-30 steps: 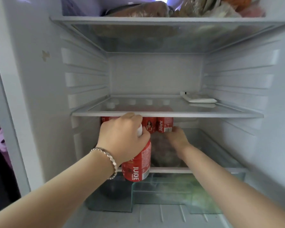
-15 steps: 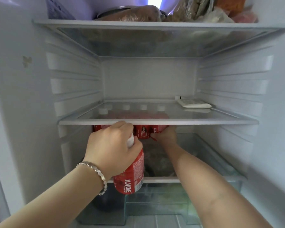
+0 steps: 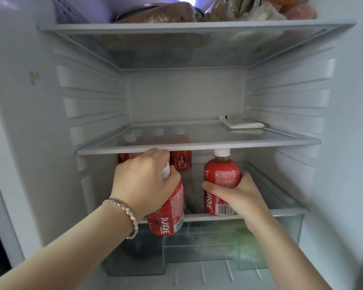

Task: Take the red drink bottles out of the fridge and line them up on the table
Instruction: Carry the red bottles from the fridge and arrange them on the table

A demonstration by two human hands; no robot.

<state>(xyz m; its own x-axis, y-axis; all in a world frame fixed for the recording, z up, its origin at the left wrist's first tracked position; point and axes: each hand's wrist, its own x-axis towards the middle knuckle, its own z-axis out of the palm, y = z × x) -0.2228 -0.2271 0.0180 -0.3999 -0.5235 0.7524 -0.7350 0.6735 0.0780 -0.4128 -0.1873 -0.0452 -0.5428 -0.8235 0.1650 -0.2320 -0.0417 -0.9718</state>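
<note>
As both forearms reach into the open white fridge (image 3: 29, 143), the left hand (image 3: 143, 181), a silver link bracelet (image 3: 124, 212) at its wrist, is clenched over the top of a red-labelled plastic juice bottle (image 3: 168, 214), its cap mostly buried in the fist. That bottle hangs neck up, base down, long axis near vertical with a slight lean, out in front of the lower shelf's edge and above the clear green-tinted crisper drawer (image 3: 197, 248). Just to its right, the right hand (image 3: 237, 195) wraps fingers and thumb round the middle of a second red juice bottle (image 3: 221, 178). This one is upright, white cap pointing up just beneath the clear glass middle shelf (image 3: 239, 143), base at the lower shelf's front rim; resting or lifted, I cannot tell. Further back, more red bottles (image 3: 180, 162) stand upright at the rear left, tops cut off by the shelf edge, caps only blurry white spots through the glass. How many? The left hand hides that. On the glass shelf, back right, lies a flat white packet (image 3: 242, 123). Up top, plastic-wrapped food (image 3: 166, 13), cropped by the frame.
</note>
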